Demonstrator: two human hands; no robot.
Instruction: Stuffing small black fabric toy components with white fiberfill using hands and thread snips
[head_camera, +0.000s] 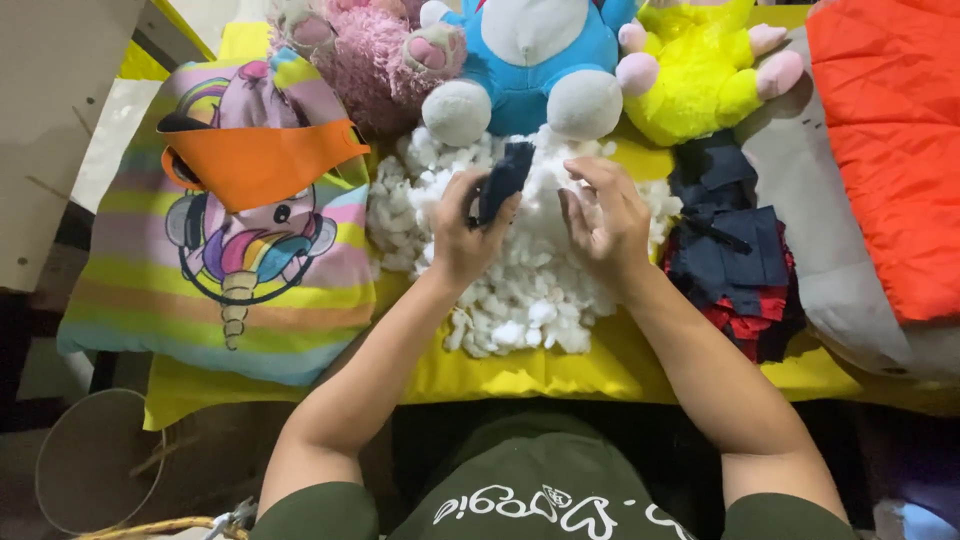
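Note:
My left hand (462, 232) grips a small dark blue fabric piece (505, 175), held upright over a heap of white stuffing (520, 290). My right hand (605, 222) rests on the stuffing just to the right, fingers curled into the white fluff beside the fabric piece; whether it pinches any I cannot tell. The stuffing lies on a yellow cloth (540, 370) covering the table.
A striped unicorn pillow (225, 250) with an orange fabric piece (262, 160) lies at left. Pink (365, 55), blue (530, 60) and yellow (695, 75) plush toys sit at the back. Dark blue and red fabric scraps (735, 260) lie right, beside an orange quilted cushion (890, 140).

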